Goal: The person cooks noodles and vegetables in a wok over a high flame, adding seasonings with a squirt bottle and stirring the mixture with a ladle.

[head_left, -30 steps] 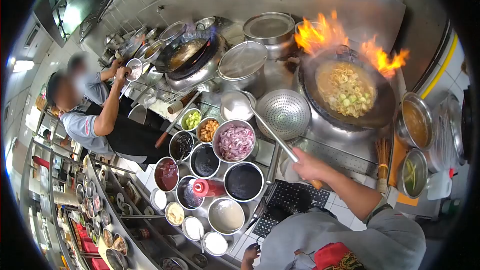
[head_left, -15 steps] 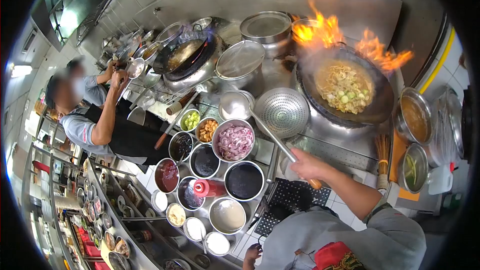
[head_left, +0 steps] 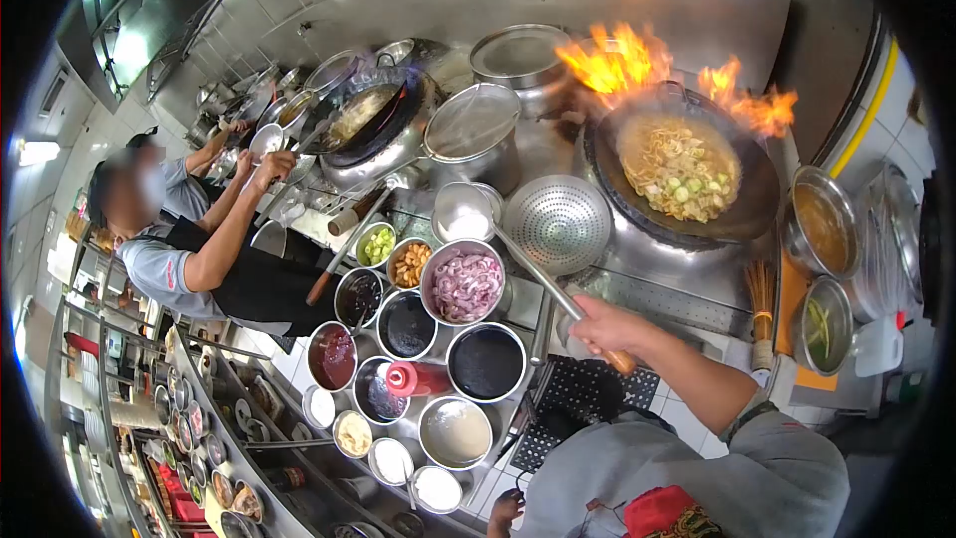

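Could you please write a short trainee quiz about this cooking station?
1. Multiple choice: The right hand grips a ladle. In the picture, where is its bowl relative to the perforated strainer? (a) to the right; (b) to the left; (c) directly below.
2. True or false: Flames rise along the far side of the wok holding noodle-like food.
3. Short answer: What colour is the squeeze bottle?

Key: 1. b; 2. true; 3. red.
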A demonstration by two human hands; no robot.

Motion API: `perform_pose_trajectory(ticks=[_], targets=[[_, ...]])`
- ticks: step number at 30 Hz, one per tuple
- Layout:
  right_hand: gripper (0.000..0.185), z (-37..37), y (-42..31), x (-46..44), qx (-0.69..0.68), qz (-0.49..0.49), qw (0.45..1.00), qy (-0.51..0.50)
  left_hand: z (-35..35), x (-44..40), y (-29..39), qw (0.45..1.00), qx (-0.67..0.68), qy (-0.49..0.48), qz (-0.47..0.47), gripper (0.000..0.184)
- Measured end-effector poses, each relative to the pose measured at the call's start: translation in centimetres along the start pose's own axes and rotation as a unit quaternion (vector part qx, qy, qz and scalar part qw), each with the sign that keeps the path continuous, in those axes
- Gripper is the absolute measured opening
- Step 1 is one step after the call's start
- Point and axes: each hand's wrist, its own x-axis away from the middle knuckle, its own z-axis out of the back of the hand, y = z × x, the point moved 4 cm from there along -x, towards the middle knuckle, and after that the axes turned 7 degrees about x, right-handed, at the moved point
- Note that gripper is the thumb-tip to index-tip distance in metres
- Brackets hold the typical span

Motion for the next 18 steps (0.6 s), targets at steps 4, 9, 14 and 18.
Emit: perform_pose_trajectory(ticks=[4,9,14,18], targets=[[0.017,0.0,-0.7,0.3,-0.035,-0.017,0.999,0.006,0.5,0.4,-0.6,0.992,0.121,0.043,-0.009,0.038],[0.022,-0.1,-0.7,-0.2,-0.072,-0.009,0.997,-0.025,0.3,-0.4,-1.2,0.99,0.136,-0.008,0.041,0.038],[0.029,-0.2,-1.4,0.9,-0.231,-0.032,0.971,-0.055,1.3,-0.1,0.2,0.997,0.077,-0.021,-0.021,0.037],[0.031,0.4,-2.2,3.2,-0.365,-0.022,0.926,-0.094,2.4,-0.2,1.3,0.989,0.137,0.024,-0.04,0.036]])
